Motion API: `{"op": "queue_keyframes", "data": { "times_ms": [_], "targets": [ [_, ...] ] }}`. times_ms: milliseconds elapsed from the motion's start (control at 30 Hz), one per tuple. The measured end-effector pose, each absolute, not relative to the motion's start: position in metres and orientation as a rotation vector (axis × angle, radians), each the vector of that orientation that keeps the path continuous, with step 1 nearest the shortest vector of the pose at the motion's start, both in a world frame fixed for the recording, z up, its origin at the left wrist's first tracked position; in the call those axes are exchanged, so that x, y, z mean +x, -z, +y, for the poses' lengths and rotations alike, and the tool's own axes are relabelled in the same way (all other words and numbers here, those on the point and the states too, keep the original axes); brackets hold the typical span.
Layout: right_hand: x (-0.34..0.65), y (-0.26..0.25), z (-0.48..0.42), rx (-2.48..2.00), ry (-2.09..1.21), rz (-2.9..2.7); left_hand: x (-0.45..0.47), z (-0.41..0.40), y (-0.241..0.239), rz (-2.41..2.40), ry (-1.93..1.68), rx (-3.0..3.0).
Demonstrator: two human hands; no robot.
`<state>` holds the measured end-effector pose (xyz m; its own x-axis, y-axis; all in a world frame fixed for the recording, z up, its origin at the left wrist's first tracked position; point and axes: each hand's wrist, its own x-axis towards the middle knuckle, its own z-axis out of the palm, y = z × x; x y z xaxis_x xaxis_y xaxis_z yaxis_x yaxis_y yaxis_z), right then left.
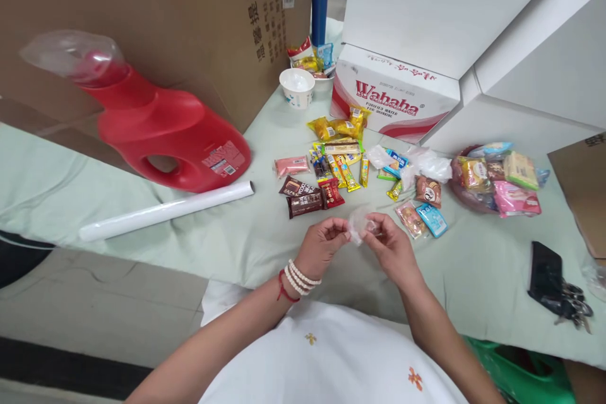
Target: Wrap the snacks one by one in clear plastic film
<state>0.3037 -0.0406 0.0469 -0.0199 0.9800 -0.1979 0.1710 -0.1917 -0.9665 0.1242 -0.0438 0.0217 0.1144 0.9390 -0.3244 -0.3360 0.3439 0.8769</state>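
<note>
A small crumpled piece of clear plastic, looking like a thin bag (358, 225), is pinched between both my hands above the table's front part. My left hand (326, 241), with a white bead bracelet at the wrist, grips its left side. On the other side, the fingers of my right hand (389, 245) are closed on it. Beyond the left hand lie dark brown snack packets (305, 203) and a red packet (332, 193). To the right of my right hand are a pink-brown packet (411, 219) and a blue packet (432, 219).
A red detergent bottle (175, 126) and a white roll (165, 209) lie left. Yellow snack packets (344, 170) cover the middle. Behind stand a Wahaha carton (392, 120) and a paper cup (297, 98). A filled basket (461, 196), phone (544, 271) and keys (575, 306) are right.
</note>
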Motion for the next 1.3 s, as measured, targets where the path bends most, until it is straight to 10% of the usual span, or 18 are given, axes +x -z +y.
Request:
{"op": "queue_keyframes", "data": {
  "times_ms": [433, 800, 1300],
  "targets": [
    [0.324, -0.046, -0.028, -1.225, -1.428, -0.508, 0.097, -0.039, 0.001, 1.314, -1.212, 0.667],
    [0.366, -0.031, -0.055, -1.404, -1.076, -1.224, 0.025, 0.005, -0.054, 1.601, -1.601, 1.372],
    [0.319, -0.004, -0.084, -1.538, -1.392, -0.868, 0.141, -0.035, -0.015, 1.397, -0.994, 1.789]
  ]
}}
